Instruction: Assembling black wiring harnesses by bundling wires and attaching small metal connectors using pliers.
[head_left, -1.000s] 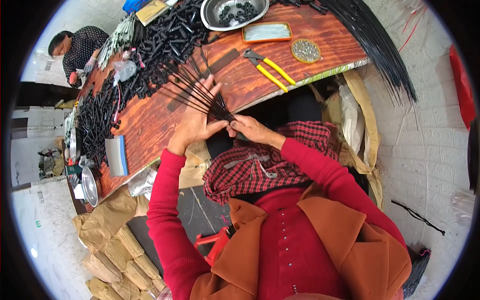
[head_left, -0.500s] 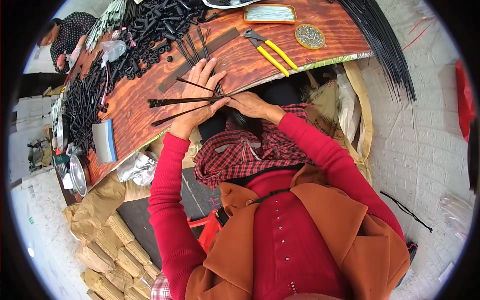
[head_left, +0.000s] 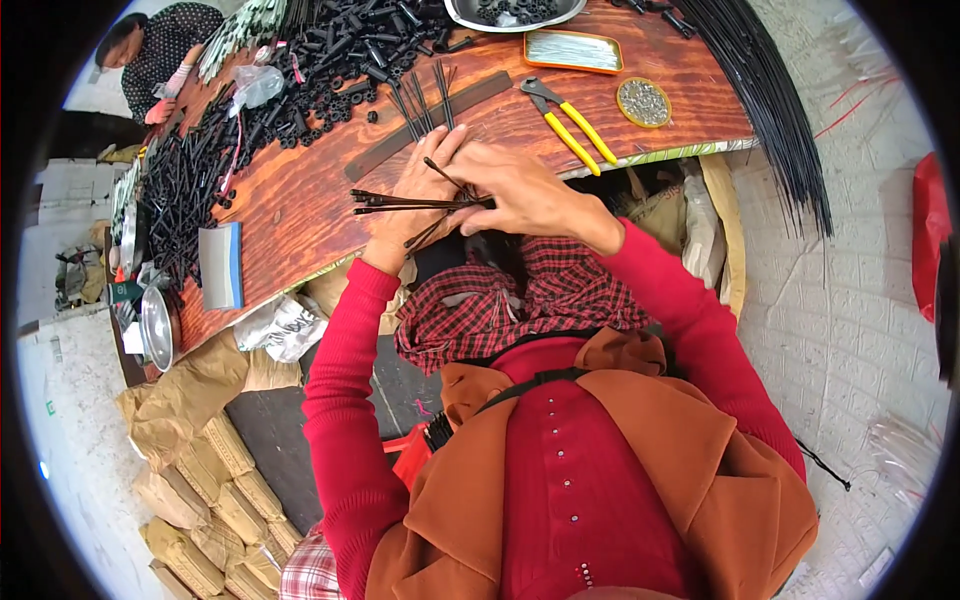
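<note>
**Mia:** What is way off to the left of the wooden table [head_left: 300, 200]?

**Ben:** Another person [head_left: 160, 50] sits at the far left end of the table. Next along, a heap of small black parts [head_left: 320, 60] lies on the table top, and a grey block with a blue edge [head_left: 220, 265] lies near its front edge.

**Mia:** And in the middle?

**Ben:** The two hands, just over the table's front edge. The left hand [head_left: 415, 200] has its fingers bent around a bunch of thin black rods [head_left: 400, 203]. The right hand [head_left: 510, 190] pinches the same bunch at its right end, fingers close together.

**Mia:** Which way do the rods point?

**Ben:** They lie long-ways along the table, left to right. The free tips stick out left, past the left hand. One rod [head_left: 432, 232] sits crooked, tipping down to the left.

**Mia:** What is the person busy with?

**Ben:** I think the rods are being gathered and lined up. I'd guess the next move needs the crooked rod straight and a tight hold, so none slide out.

**Mia:** And to the right?

**Ben:** Yellow-handled pliers [head_left: 570, 125] on the table, then a round tin [head_left: 644, 102]. A big sheaf of long black rods [head_left: 770, 110] hangs over the table's right end.
</note>
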